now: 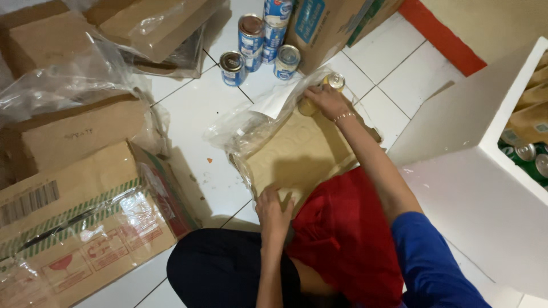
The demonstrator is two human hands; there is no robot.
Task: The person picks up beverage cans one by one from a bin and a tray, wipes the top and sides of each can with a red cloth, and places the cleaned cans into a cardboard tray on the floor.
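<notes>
1. The right hand (326, 98) is wrapped around a yellow can (334, 82), with the fingers pressed on its side. The can stands at the far corner of a flat cardboard tray (302, 154).
2. The left hand (274, 208) lies flat, fingers spread, on the near edge of the tray. It holds nothing.
3. The tray sits on the white tile floor (194, 114). Round dents mark its bottom. I see just this one can in it. Loose clear plastic wrap (251, 122) hangs over its left edge and far corner.
4. A red bag (348, 234) lies on the person's lap and covers the near right corner of the tray.
5. Five blue and white tins (251, 37) stand on the floor past the far edge of the tray. Two are stacked on others.
6. A white foam box (485, 165) stands at the right. Green cans (534, 159) lie inside it. I can see about three tops.
7. Brown cardboard boxes (74, 199) crowd the left side, about four, some with plastic on them. One more box (325, 25) stands behind the tins.
</notes>
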